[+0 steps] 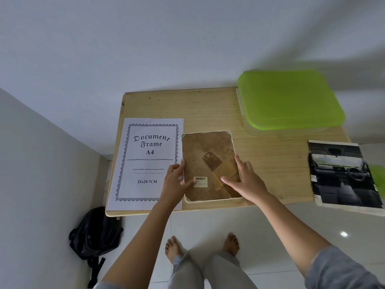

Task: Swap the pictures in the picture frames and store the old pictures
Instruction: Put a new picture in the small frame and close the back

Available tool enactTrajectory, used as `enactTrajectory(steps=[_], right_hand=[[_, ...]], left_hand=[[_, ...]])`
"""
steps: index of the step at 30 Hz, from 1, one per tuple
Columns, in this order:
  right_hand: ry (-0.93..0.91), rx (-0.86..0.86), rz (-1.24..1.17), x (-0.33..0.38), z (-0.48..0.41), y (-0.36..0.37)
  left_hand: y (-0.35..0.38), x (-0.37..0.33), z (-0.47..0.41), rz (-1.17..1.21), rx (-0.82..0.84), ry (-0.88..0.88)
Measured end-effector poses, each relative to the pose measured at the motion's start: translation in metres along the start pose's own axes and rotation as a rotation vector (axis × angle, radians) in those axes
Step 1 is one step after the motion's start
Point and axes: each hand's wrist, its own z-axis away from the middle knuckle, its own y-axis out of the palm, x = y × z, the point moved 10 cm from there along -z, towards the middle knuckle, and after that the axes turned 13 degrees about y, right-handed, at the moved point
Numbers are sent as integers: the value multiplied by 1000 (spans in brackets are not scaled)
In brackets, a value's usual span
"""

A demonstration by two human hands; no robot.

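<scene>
A small white picture frame (200, 147) lies face down on the wooden table (270, 163), its brown backing board with a stand flap and a barcode sticker facing up. My left hand (175, 182) holds the frame's left edge, thumb on the backing by the sticker. My right hand (243, 180) rests on the right edge, thumb pressing near the stand flap. An A4 "Document Frame" sheet (143, 161) lies left of the frame. A car-interior picture (343, 176) overhangs the table's right edge.
A clear container with a lime green lid (289, 99) stands at the table's back right. A black backpack (95, 234) sits on the floor by the left wall. My bare feet are on the white tiles below the table's front edge.
</scene>
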Motion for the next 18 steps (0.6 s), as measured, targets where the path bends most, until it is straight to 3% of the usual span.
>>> enactTrajectory(steps=[4, 18], right_hand=[[-5, 19, 7, 1, 3, 1], [43, -13, -73, 1, 1, 1]], left_hand=[[6, 0, 2, -30, 139, 18], [6, 2, 6, 8, 56, 46]])
